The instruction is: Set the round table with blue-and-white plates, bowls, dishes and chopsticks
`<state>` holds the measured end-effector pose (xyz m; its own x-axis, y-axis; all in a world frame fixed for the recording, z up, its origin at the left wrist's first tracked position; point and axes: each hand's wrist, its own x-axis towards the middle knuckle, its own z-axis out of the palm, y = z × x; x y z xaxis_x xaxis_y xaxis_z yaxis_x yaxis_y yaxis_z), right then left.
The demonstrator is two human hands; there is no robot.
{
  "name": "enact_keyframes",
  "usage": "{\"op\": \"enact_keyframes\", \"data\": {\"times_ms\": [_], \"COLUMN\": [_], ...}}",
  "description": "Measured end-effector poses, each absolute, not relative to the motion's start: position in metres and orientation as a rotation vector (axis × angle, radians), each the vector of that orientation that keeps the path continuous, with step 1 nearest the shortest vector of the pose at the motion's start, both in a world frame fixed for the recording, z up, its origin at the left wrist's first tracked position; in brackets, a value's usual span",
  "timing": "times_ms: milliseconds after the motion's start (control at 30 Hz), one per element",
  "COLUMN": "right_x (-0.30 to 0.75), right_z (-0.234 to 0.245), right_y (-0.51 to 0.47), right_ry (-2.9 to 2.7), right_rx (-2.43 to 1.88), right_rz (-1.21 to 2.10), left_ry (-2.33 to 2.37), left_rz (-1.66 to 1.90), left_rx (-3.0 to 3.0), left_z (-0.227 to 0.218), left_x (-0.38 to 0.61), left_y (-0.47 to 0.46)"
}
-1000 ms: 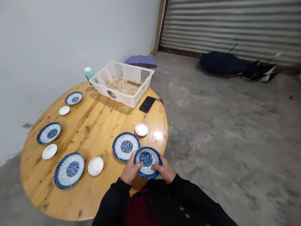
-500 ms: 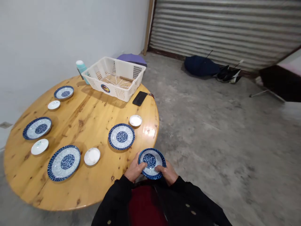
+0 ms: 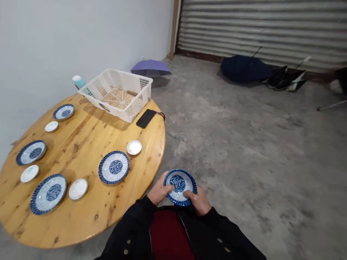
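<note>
Between my two hands I hold a blue-and-white patterned plate point(image 3: 179, 181) in front of my body, just off the table's right edge. My left hand point(image 3: 159, 191) grips its left side with the thumb on the upper face. My right hand point(image 3: 201, 200) grips the right side the same way, fingers hidden underneath. Whether other plates are stacked below it I cannot tell. On the table, the nearest blue-rimmed plate point(image 3: 114, 167) lies left of my hands, beside a small white dish point(image 3: 134, 147).
The round wooden table point(image 3: 89, 155) also bears several blue-rimmed plates and small white dishes, a black phone point(image 3: 146, 118), a white plastic basket point(image 3: 127, 115) and a turquoise bottle point(image 3: 78, 82). A purple umbrella point(image 3: 150, 67) and a dark blue umbrella point(image 3: 244, 69) lie open on the concrete floor.
My view has turned to the right, so the table and its dishes sit further left. The plate stays in both hands, now further from the table's edge.
</note>
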<state>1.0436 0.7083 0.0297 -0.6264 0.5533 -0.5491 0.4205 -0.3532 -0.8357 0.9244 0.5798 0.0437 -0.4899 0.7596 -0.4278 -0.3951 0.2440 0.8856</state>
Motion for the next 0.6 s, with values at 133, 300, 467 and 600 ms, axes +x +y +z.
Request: {"op": "enact_keyframes", "data": {"times_ms": [133,300,467,600], "right_x": [1.069,1.080,1.056,1.018], "right_z": [0.027,0.015,0.015,0.023], "right_y": [0.782,0.845,0.871,0.888], "right_ry": [-1.814,-1.903,-1.953,-2.006], "right_rx": [-1.308,-1.301,-1.232,-1.199], "right_rz": [2.112,2.149,2.279,2.321], "left_ry": [1.483,1.435,1.461,1.510], "left_rz": [1.507,1.566,1.671,1.727], "left_rx": [0.300,0.244,0.182,0.192], "left_z": [0.036,0.024,0.020,0.017], "left_x": [0.949,0.965,0.956,0.933], "left_y": [0.649,0.700,0.718,0.730]}}
